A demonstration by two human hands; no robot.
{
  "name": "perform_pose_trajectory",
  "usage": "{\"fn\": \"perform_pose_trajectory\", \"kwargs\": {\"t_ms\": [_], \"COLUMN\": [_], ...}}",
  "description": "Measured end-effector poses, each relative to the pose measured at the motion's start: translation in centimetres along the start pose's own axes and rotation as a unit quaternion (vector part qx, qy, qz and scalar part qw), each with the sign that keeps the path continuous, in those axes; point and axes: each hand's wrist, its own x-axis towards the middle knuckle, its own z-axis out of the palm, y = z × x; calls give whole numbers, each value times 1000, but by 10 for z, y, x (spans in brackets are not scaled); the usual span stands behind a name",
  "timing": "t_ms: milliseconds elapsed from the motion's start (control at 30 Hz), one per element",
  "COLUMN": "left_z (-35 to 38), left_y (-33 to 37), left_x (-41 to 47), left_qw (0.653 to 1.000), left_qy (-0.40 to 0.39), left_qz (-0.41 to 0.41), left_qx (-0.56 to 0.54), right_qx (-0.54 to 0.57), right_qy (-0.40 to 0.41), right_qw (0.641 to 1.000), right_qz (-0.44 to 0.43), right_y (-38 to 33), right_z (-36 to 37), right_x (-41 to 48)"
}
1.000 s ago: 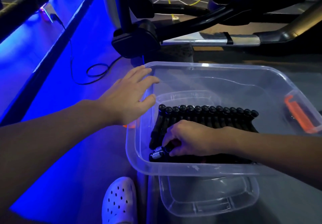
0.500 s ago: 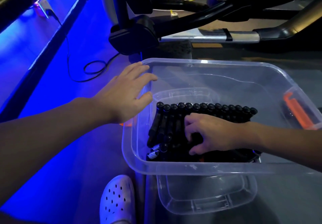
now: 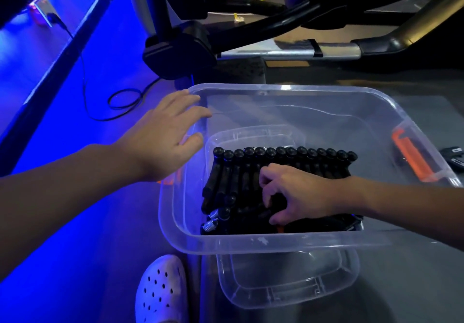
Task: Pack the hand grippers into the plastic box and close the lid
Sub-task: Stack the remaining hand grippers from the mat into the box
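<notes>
A row of black hand grippers (image 3: 283, 169) lies packed side by side in the bottom of a clear plastic box (image 3: 251, 243), their rounded handle ends lined up along the far side and a couple of metal coil springs (image 3: 213, 219) showing at the near left corner. The box sits on a grey desk (image 3: 401, 285), its near edge close to the desk's edge. The right hand (image 3: 293, 194) is inside the box, fingers curled down onto the grippers near the middle of the row; its grip looks partly closed around one or more handles, though exactly which it holds cannot be told. The left hand (image 3: 165, 137) rests flat and open, fingers spread, against the outside of the box's left wall and rim, holding nothing. A second clear piece, probably the lid (image 3: 288, 280), appears beneath the box's near side, so it is not yet on. An orange latch (image 3: 411, 157) shows on the right end. A white perforated shoe (image 3: 160, 290) stands on the floor below, lit blue. From here, a gripper left riding up on its neighbours could stop the lid seating flat, and pressing down with the right hand near the desk's edge could tip the box.
</notes>
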Motion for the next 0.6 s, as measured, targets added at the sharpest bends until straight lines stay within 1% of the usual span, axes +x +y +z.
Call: {"fn": "perform_pose_trajectory", "kwargs": {"t_ms": [200,600], "left_z": [-1,-1], "left_y": [0,1], "left_x": [0,-1], "left_qw": [1000,1000], "left_qy": [-3,-10], "left_qz": [0,-4], "left_qx": [10,20], "right_qx": [-25,-37], "right_qy": [6,1], "right_qw": [1000,999], "right_qz": [1,3], "right_y": [5,5], "right_z": [6,9], "right_x": [-3,-5]}}
